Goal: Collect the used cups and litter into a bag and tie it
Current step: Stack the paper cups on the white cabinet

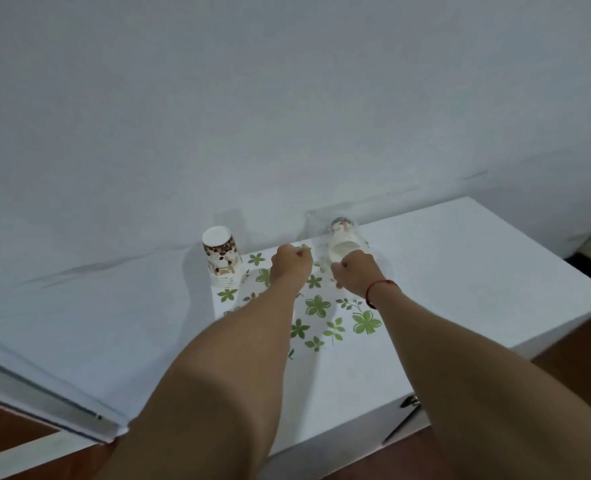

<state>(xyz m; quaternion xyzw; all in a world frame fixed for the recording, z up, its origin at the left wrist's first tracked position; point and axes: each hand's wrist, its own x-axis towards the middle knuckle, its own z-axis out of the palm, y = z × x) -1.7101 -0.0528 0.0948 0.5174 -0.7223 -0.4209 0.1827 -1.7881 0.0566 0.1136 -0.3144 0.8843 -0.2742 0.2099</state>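
Both forearms reach out; left hand [290, 258] and right hand [354, 268] pinch a clear bag [325, 233] around one cup [343, 244]. Stacked cups [222, 258] wait beside; tying remains.

A white worktop [460, 265] carries a green-flowered mat [322, 306], with an upturned stack of paper cups [221, 258] at its left edge.

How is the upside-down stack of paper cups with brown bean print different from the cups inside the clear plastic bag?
The stack of brown-printed paper cups stands upright on its rims, base up, untouched; the cups in the clear plastic bag lie tilted, mouth toward the camera. The stack is bare; the bagged cups are wrapped, with the left hand and right hand at the bag. Both sit on the white table.
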